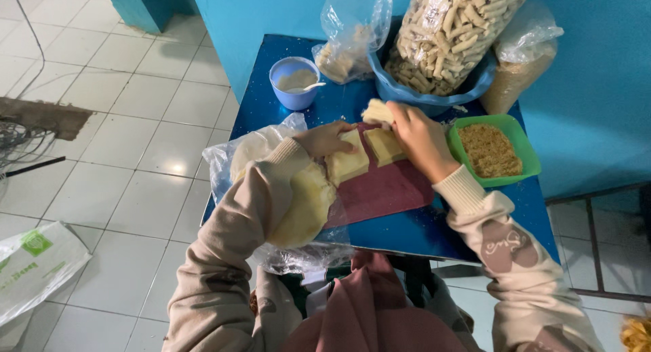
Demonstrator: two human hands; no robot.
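— Left hand [325, 139] presses a pale square wrapper [348, 163] flat on the maroon board [383, 189]?
— Yes, mid-table; right hand [419, 138] pinches another wrapper [383, 146] beside it.
— Room?
— Little: green crumb tray [525, 145] at the right edge, bowls behind; blue table [434, 233], white tiled floor [135, 121] left.

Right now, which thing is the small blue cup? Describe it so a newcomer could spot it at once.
Start at the blue table against the turquoise wall. Near its far left corner stands the small blue cup, left of the big blue bowl. It alone holds pale paste with a white spoon leaning in it; its neighbours hold bagged sticks or crumbs.
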